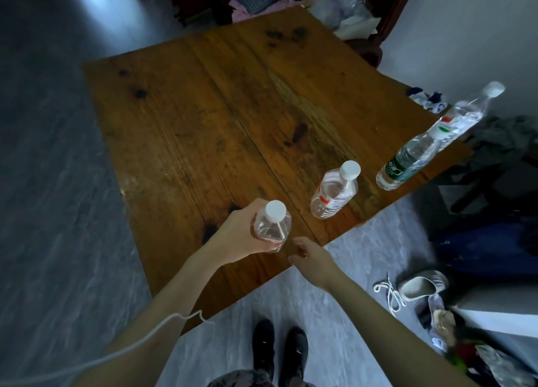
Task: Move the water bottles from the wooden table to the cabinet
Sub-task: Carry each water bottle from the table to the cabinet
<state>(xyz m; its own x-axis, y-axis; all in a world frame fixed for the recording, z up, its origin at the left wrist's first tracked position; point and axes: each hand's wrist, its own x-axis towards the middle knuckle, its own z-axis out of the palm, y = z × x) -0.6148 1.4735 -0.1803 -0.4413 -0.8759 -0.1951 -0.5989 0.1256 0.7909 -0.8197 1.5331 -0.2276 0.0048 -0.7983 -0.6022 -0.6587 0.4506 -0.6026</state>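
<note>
My left hand (233, 235) grips a clear water bottle (272, 226) with a white cap near the front edge of the wooden table (203, 118). Just right of it, my right hand (311, 258) hovers with loosely curled fingers and holds nothing. A second white-capped bottle with a red label (334, 191) stands on the table to the right. Further right, a green-labelled bottle (407, 162) and a taller white-capped bottle with a red and green label (465, 113) stand at the table's right edge. No cabinet is recognisable in view.
Clothes and plastic bags (343, 11) pile up behind the table. Grey cloth (506, 139), a white shoe (422, 284) with laces and other clutter lie on the floor to the right. My black shoes (279, 348) stand on pale floor in front of the table.
</note>
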